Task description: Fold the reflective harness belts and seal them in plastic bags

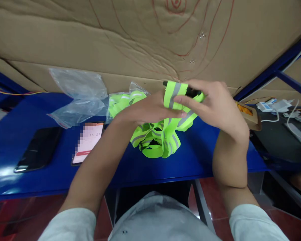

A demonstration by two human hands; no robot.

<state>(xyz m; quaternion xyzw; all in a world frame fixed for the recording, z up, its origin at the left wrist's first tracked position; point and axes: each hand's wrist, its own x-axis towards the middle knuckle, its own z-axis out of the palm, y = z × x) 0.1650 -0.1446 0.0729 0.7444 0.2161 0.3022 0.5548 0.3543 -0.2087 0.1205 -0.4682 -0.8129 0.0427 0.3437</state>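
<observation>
2 hands: left hand (153, 108) and right hand (212, 103), both grasping the same neon strap (175, 93).
Left grip: thumb over strap, other fingers partly hidden behind it.
Right grip: thumb pressed on 1 grey stripe, fingers behind.
Strap place: folded part raised over far middle of blue table (190, 157); strap loops (163, 144) bunched below, can't tell if 1 strap or more.
Black piece: at least 1 (193, 91), by right fingers.
Filled bag: 1 (138, 87), neon bands inside, just left of loops.
Clear plastic: 1 or 2 sheets (80, 85), far left.
Phones: 2, left side; 1 dark phone (39, 147), 1 lit phone (91, 137).
Cardboard panel: 1 (130, 43), far side, red lines.
</observation>
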